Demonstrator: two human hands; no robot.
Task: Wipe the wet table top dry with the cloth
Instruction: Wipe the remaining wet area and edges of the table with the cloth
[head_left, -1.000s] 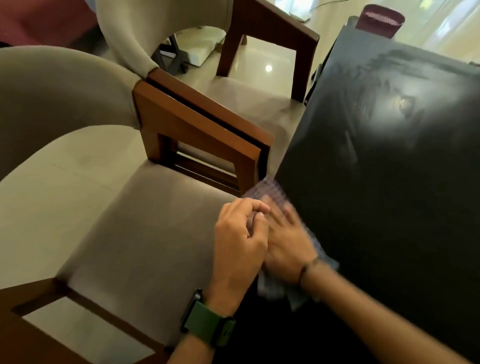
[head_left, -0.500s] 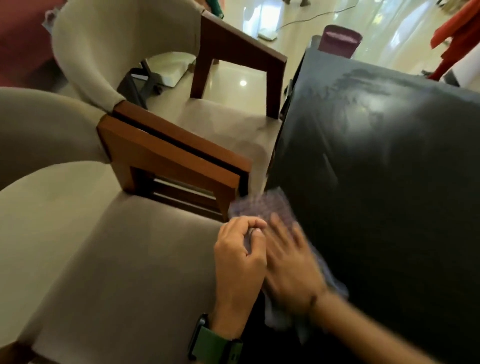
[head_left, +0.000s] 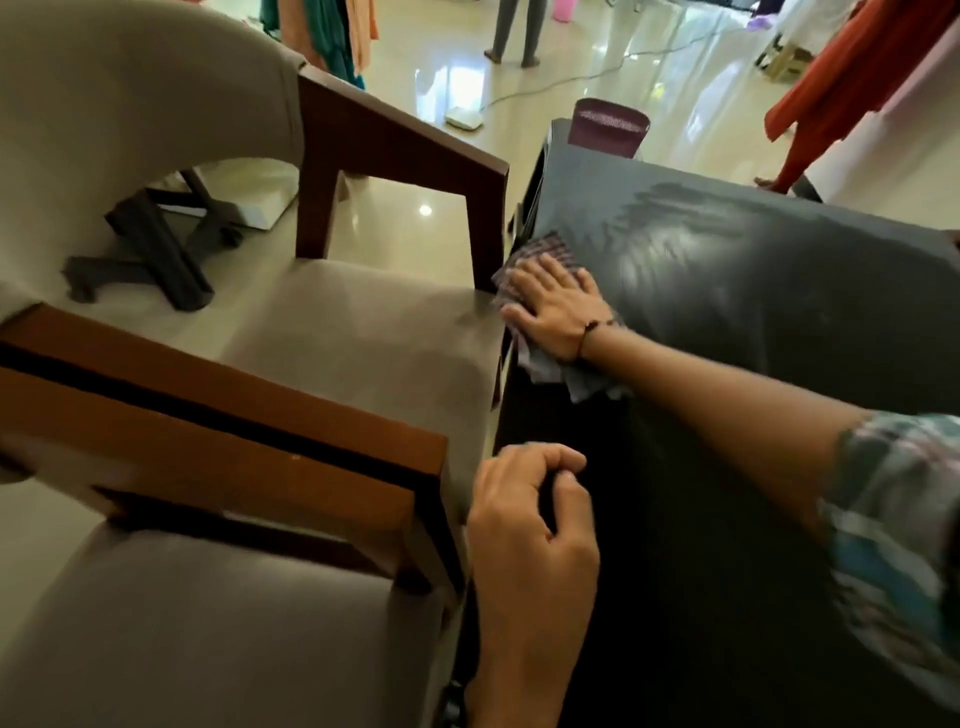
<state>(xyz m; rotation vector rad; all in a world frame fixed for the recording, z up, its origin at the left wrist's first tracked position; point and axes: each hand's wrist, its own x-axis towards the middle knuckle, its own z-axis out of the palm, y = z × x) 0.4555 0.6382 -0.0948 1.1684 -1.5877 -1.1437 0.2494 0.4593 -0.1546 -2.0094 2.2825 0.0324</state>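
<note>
A dark glossy table top (head_left: 769, 322) fills the right side, with pale wet streaks across its far half. A checked purple-grey cloth (head_left: 548, 249) lies at the table's left edge. My right hand (head_left: 558, 309) presses flat on the cloth with straight, spread fingers, and cloth shows beyond the fingertips and behind the wrist. My left hand (head_left: 530, 525) hovers at the table's near left edge, fingers loosely curled with nothing in them.
Two beige cushioned chairs with brown wooden arms (head_left: 395, 150) stand close against the table's left side. A maroon bin (head_left: 608, 127) sits past the far edge. People stand on the shiny floor beyond, and a white device (head_left: 464, 118) with a cable lies there.
My right hand has slid the cloth away from me along the table's left edge. My left hand has stayed near and is now apart from it. The view has tilted up.
</note>
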